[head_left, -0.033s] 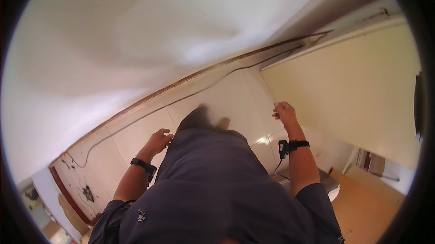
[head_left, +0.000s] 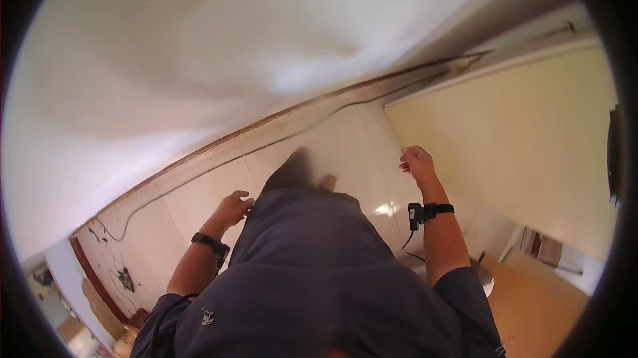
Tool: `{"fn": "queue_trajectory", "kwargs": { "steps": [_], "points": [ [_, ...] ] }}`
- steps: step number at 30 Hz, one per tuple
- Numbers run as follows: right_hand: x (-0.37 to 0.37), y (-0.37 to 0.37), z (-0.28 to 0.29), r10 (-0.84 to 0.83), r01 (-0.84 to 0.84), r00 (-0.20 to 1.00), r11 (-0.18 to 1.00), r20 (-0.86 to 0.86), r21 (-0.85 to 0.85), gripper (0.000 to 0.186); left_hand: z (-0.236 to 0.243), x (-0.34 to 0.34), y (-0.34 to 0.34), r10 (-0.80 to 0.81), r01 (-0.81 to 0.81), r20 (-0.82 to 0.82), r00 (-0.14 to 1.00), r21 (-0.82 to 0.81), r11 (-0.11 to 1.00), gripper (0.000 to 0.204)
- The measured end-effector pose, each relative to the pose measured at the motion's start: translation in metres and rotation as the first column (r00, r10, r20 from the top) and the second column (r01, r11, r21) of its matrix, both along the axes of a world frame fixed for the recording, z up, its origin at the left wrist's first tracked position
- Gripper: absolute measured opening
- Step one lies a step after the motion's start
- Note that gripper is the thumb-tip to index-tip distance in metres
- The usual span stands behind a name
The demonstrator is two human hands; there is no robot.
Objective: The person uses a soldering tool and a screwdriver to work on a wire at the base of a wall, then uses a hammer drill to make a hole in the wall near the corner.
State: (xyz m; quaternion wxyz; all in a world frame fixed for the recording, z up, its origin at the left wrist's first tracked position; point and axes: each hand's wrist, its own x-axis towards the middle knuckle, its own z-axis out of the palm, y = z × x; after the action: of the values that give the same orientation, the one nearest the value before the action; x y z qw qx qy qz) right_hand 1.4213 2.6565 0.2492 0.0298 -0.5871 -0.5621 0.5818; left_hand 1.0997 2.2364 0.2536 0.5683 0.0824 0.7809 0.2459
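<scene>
Left hand [head_left: 232, 209]: empty, grip loosely spread, beside shirt [head_left: 312, 258]. Right hand [head_left: 419, 164]: empty, grip half-curled, slightly parted, near panel [head_left: 512, 139]. Cable [head_left: 284, 137]: along floor [head_left: 359, 133], untouched. Handling: none evident.

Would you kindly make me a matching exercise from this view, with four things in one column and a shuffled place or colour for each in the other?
1. left hand
2. right hand
3. large panel
4. thin cable

A. along the foot of the white wall
B. pale yellow
C. next to the dark shirt
D. overlapping the panel in the picture

Pairs: 1-C, 2-D, 3-B, 4-A
</scene>
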Motion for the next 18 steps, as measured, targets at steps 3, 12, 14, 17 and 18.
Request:
{"fn": "queue_trajectory", "kwargs": {
  "steps": [3,12,14,17,18],
  "points": [
    [-0.048,0.037,-0.008,0.128,-0.128,0.991,0.992,-0.027,0.015,0.031,0.0,0.012,0.012,0.119,-0.119,-0.009,0.993,-0.028,0.992,0.051],
    [-0.119,0.106,-0.048,0.469,-0.479,0.878,0.858,-0.095,-0.186,0.027,-0.015,0.054,0.092,0.112,-0.109,-0.293,0.949,0.025,0.994,0.056],
    [-0.134,0.126,-0.051,0.565,-0.564,0.823,0.799,-0.062,-0.209,0.026,0.0,0.071,0.104,0.189,-0.201,-0.314,0.93,-0.006,0.98,0.062],
    [-0.145,0.137,-0.049,0.717,-0.703,0.697,0.678,-0.018,-0.214,0.025,0.017,0.122,0.106,0.428,-0.448,-0.246,0.87,-0.031,0.893,0.062],
    [-0.146,0.143,-0.047,0.76,-0.736,0.649,0.639,0.035,-0.224,0.025,0.023,0.139,0.109,0.512,-0.53,-0.197,0.836,-0.05,0.847,0.062]
  ]
}}
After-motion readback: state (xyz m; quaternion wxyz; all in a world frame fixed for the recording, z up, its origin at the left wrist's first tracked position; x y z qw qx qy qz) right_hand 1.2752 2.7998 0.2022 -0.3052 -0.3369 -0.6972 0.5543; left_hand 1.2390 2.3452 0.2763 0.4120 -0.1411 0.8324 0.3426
